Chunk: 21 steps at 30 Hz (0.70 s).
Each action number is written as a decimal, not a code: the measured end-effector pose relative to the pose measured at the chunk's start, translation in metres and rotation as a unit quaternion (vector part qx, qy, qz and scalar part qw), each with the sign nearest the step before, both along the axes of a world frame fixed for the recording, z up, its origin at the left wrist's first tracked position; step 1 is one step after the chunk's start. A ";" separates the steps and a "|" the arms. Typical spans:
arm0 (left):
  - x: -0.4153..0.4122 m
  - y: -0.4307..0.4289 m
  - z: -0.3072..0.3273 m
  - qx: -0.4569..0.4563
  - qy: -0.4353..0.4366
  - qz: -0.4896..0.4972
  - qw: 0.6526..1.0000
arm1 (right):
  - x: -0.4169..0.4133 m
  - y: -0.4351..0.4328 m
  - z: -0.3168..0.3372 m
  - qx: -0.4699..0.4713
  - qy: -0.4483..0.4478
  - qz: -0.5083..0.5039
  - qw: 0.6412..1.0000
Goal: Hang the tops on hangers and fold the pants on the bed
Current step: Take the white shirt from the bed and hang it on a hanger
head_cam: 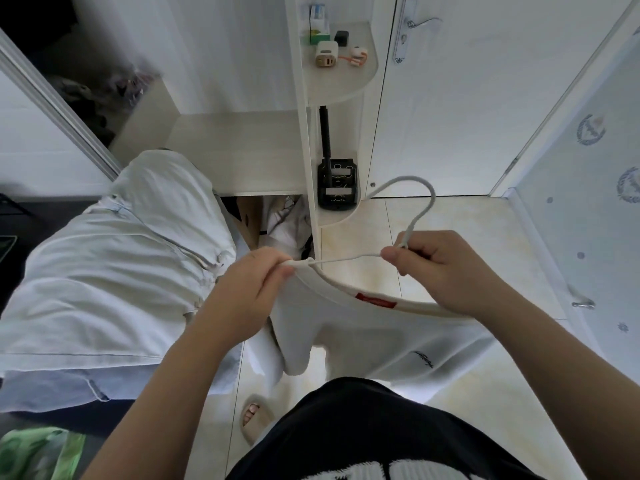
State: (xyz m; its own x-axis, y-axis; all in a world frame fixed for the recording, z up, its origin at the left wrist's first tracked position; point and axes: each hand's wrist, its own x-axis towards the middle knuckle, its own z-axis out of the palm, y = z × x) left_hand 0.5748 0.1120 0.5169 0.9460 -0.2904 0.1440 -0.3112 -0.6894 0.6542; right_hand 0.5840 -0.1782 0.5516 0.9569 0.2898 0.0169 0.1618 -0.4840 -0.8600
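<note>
While the white top (353, 327) hangs in front of you at the centre of your view, its neckline sits across a white hanger (420, 216) whose hook rises toward 1 o'clock. Your left hand (249, 292) has its grip pinched on the collar edge at the hanger's left arm. Your right hand (446, 268) has its grip closed around the hanger's neck. At 9 o'clock, a pale shirt (114, 268) hangs beside the wardrobe shelf (242, 147); cream floor tiles (446, 223) lie beneath.
</note>
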 end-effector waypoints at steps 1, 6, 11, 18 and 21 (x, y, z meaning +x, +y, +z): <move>0.002 -0.001 0.000 -0.024 0.002 0.008 1.000 | 0.003 0.001 0.000 0.001 0.007 -0.009 1.000; 0.007 0.002 -0.001 -0.053 -0.069 0.025 0.996 | 0.010 0.001 0.004 0.006 0.018 -0.002 1.000; 0.007 0.006 -0.004 -0.077 -0.097 0.051 0.991 | 0.015 -0.011 -0.002 0.002 0.027 0.027 0.999; 0.017 0.032 0.005 -0.099 -0.118 0.128 0.980 | 0.017 -0.094 -0.059 -0.225 0.178 0.022 0.958; 0.020 0.037 0.006 -0.098 -0.114 0.113 0.982 | 0.021 -0.106 -0.073 -0.258 0.145 -0.048 0.954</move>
State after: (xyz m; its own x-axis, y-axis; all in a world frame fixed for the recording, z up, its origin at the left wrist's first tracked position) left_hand 0.5951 0.1490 0.5225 0.9195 -0.0218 0.3924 -0.3188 -0.6252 0.7124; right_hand 0.6047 -0.2842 0.4783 0.9220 0.0989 -0.3743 -0.1131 -0.8559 -0.5047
